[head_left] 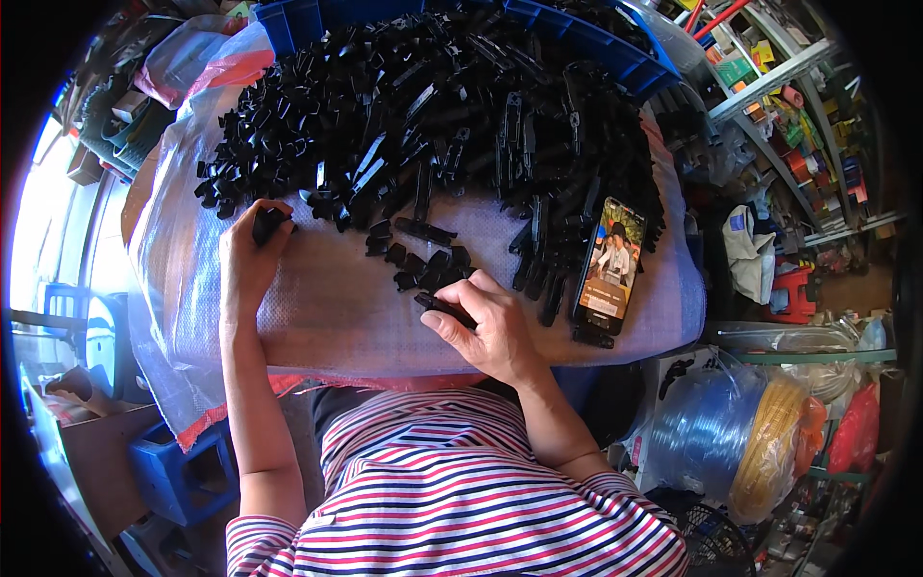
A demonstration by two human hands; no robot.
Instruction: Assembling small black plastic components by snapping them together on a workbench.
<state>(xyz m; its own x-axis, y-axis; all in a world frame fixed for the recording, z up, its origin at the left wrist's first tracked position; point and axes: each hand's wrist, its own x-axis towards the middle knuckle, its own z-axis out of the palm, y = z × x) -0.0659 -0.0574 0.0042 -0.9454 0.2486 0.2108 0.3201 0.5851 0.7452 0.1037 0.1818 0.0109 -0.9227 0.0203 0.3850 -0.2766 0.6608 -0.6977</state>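
My left hand (252,240) is closed around a small black plastic piece (269,224), at the left end of the heap. In my right hand (486,322), near the front of the table, I grip a slim black plastic part (444,310) between thumb and fingers. Just beyond it lies a small cluster of short black pieces (423,269). A big heap of black plastic parts (385,115) covers the far half of the table, short pieces mostly on the left, long slim ones toward the right.
A woven plastic sheet (327,308) covers the table. At the right, a phone (609,264) with a lit screen leans among long black parts. A blue crate (293,27) stands behind the heap. Coiled clear tubing (702,442) sits right of me, a blue stool (183,471) left.
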